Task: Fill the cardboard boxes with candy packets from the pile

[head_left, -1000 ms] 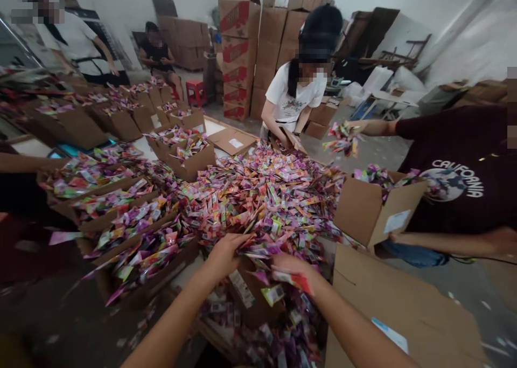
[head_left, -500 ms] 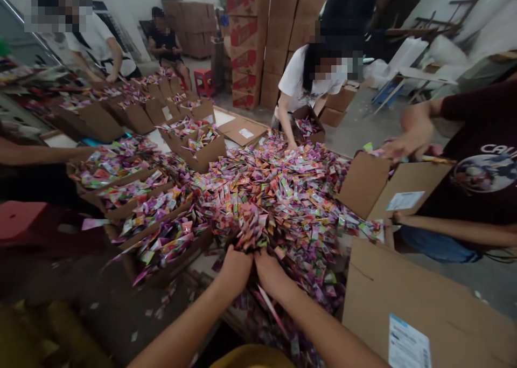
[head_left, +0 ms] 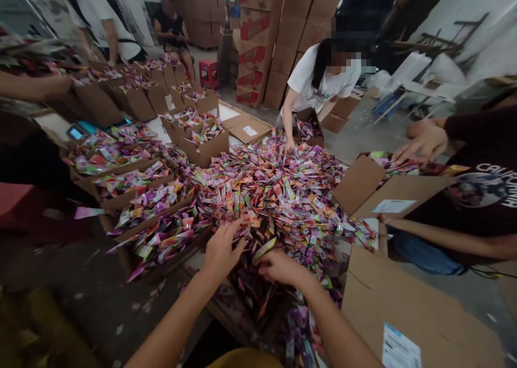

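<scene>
- Left hand (head_left: 218, 252) and right hand (head_left: 283, 266) now stand apart in my feed; half a second ago they meet.
- Head view: I see five left fingers spread wide at the near edge of one heap of sachets (head_left: 258, 190), too many to count.
- One yellow-green sachet (head_left: 265, 247) touches the right fingers; I cannot tell whether it's gripped.
- Rightward, I count one cardboard piece (head_left: 416, 303).

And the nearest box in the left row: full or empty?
Full: the box has packets heaped to its rim, some jutting over.
</scene>
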`<state>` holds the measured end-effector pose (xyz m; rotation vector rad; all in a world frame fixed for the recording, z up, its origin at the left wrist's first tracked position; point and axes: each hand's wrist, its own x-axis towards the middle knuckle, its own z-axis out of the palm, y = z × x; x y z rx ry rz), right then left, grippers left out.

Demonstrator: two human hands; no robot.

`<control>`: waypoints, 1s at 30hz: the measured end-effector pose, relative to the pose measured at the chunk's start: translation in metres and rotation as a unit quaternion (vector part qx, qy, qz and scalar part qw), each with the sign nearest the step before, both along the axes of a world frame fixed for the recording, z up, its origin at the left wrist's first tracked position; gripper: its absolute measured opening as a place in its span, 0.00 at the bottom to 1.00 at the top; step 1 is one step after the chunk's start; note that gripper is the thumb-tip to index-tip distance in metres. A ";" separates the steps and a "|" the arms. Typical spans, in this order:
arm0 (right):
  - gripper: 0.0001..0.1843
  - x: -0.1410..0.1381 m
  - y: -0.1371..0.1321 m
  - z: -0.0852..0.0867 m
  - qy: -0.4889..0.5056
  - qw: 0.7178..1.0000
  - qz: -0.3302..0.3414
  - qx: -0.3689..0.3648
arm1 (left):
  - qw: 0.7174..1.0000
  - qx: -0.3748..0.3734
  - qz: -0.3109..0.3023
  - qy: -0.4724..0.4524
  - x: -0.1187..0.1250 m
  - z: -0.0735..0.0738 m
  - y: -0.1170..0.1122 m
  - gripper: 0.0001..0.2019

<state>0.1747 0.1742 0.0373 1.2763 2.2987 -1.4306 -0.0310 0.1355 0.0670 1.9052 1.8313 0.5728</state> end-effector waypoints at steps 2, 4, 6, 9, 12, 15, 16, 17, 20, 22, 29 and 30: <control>0.12 0.026 0.029 0.001 -0.018 0.993 -0.109 0.034 | 0.998 0.025 -0.049 0.031 0.014 -0.016 0.005 0.33; 0.23 0.043 0.058 -0.015 -0.069 0.968 -0.218 0.105 | 0.986 -0.024 -0.133 0.094 0.034 -0.034 -0.005 0.33; 0.44 0.048 0.079 -0.045 -0.120 0.944 -0.263 0.157 | 0.972 -0.097 -0.176 0.124 0.054 -0.049 -0.024 0.31; 0.46 0.043 0.092 -0.094 -0.148 0.940 -0.255 0.173 | 0.955 -0.185 -0.200 0.115 0.074 -0.062 -0.043 0.27; 0.26 0.045 0.096 -0.105 -0.135 0.947 -0.226 0.184 | 0.948 -0.223 -0.209 0.086 0.080 -0.067 -0.029 0.19; 0.21 0.057 0.091 -0.065 -0.117 0.945 -0.222 0.211 | 0.947 -0.252 -0.200 0.012 0.075 -0.063 -0.002 0.15; 0.20 0.060 0.083 -0.044 -0.096 0.944 -0.230 0.218 | 0.949 -0.248 -0.191 -0.025 0.070 -0.059 0.002 0.14; 0.21 0.060 0.070 -0.023 -0.069 0.943 -0.242 0.217 | 0.952 -0.236 -0.181 -0.069 0.063 -0.053 0.004 0.15; 0.24 0.039 0.014 0.023 0.077 0.939 -0.298 0.157 | 0.954 -0.179 -0.114 -0.210 0.029 -0.034 -0.010 0.17; 0.21 0.011 -0.024 0.027 0.119 0.955 -0.231 0.143 | 0.954 -0.140 -0.002 -0.265 0.001 -0.029 -0.025 0.14; 0.22 -0.042 -0.067 -0.050 -0.052 0.979 -0.045 0.193 | 0.892 -0.117 0.317 -0.301 -0.041 -0.100 -0.018 0.07; 0.25 -0.033 -0.071 -0.060 -0.049 0.979 -0.035 0.196 | 0.883 -0.146 0.310 -0.321 -0.039 -0.113 -0.011 0.09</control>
